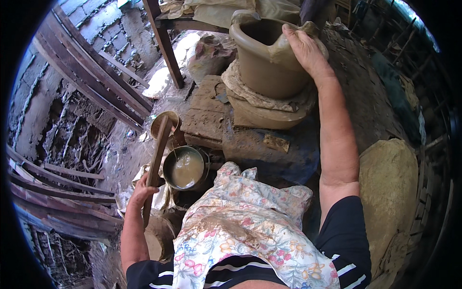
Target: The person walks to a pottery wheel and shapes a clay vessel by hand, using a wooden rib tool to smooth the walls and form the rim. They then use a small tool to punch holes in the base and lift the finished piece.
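Note:
A large wet clay pot [274, 72] with a thick flared rim stands upright ahead of me, right of centre. My right hand [305, 48] is closed over the right side of its rim, where a lump or fold of material sits; some fingertips are hidden. A muddy cloth [236, 84] wraps round the base, above a wide rounded clay-coloured support [269, 115]. Low on the left, my left hand [140, 192] is wrapped round a long flat wooden paddle [159, 161], which points up and away from me, apart from the pot.
Beside the paddle stand a bucket of murky water [185, 168] and a smaller brown container [163, 120]. A floral cloth [250, 216] covers my lap. Wooden planks [96, 62] lean at the left, a wooden table [166, 48] stands behind, and a pale full sack [390, 188] lies at right.

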A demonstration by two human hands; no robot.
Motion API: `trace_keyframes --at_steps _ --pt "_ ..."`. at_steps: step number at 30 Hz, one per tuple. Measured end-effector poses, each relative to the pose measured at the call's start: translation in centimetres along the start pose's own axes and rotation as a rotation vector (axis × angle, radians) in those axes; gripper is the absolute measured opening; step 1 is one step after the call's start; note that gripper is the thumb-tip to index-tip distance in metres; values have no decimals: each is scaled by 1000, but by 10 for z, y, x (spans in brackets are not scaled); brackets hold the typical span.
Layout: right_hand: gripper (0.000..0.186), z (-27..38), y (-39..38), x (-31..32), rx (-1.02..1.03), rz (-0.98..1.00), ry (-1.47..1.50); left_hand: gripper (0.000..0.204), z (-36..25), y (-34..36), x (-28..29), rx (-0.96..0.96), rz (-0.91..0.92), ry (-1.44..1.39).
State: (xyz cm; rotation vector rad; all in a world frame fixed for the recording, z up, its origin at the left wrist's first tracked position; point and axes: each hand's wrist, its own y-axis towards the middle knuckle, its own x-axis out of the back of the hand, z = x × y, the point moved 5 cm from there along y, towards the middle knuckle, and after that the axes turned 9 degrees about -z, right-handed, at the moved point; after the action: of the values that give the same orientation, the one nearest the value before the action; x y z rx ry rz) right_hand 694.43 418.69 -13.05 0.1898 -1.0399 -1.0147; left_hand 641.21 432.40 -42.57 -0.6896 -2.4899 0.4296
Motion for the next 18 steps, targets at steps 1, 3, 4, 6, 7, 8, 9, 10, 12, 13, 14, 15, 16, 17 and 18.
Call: trace_keyframes --at_steps 1,3,4,6,7,8,9,10,12,13,14,15,16,17,18 --pt "74 2 5 2 13 88 26 65 -14 5 -7 -7 7 -72" --pt "67 -2 12 -4 -128 300 262 62 -46 20 -26 -44 23 -183" --pt "63 -3 16 -8 -194 394 383 62 -65 27 -33 -71 31 -225" --pt "53 -9 24 -17 -321 504 552 62 -105 38 -51 -148 75 -343" --pt "52 -9 27 -23 -342 568 627 62 -126 41 -63 -217 114 -422" --pt "52 -9 28 -29 -363 634 702 59 -145 46 -74 -217 133 -482" --pt "48 0 25 -38 -329 824 898 56 -163 49 -84 -226 142 -539" --pt "48 -2 27 -41 -324 800 904 54 -180 51 -96 -265 200 -593" --pt "47 -4 30 -51 -309 760 904 52 -206 58 -116 -292 209 -650" --pt "48 -7 29 -56 -372 727 916 51 -212 63 -126 -291 172 -657" --pt "49 -5 30 -62 -311 752 921 50 -220 68 -135 -314 143 -683" --pt "51 -7 31 -67 -307 709 917 50 -225 72 -144 -302 140 -684" --pt "54 -9 33 -73 -303 665 913 50 -235 73 -152 -359 178 -723" --pt "55 -13 35 -80 -329 624 892 51 -241 76 -160 -345 141 -730" --pt "56 -17 37 -86 -353 583 867 52 -247 78 -166 -309 122 -753"
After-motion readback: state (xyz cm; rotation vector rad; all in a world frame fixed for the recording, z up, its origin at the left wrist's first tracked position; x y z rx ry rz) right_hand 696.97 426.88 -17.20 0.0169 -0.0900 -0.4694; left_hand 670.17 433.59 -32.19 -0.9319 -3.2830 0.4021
